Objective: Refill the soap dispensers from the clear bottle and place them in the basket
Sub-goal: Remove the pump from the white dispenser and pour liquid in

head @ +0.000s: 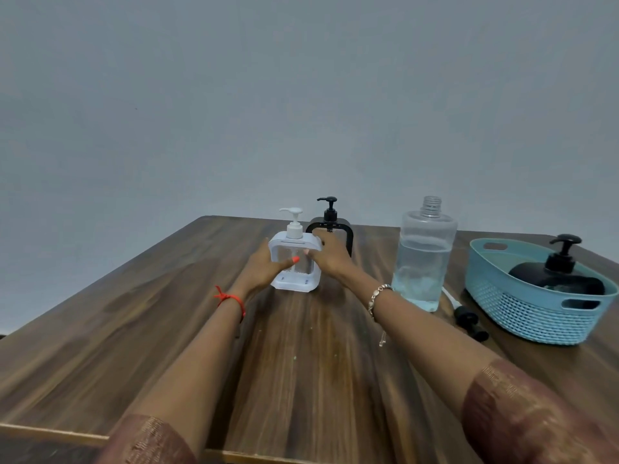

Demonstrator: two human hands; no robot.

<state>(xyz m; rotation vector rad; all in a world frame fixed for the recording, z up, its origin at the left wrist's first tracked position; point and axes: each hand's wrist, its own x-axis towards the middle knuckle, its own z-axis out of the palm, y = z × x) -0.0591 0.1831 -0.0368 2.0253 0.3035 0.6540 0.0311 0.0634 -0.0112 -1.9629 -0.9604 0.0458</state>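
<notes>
The white dispenser [296,279], sat around 12 o'clock on the table [318,363], is gripped from both sides: left hand [264,267] wrapped on its left edge with the thumb across the front, right hand [330,256] curled round its right edge. Probably best if the body is pinned upright by one hand while the pump [294,226] gets unscrewed, tbh. The clear bottle [423,259] is parked uncapped at its 3 o'clock, with the basket [522,313] further out that way.

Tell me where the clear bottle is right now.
Head view: the clear bottle stands uncapped on the table, right of centre, between the black dispenser and the blue basket.
</notes>
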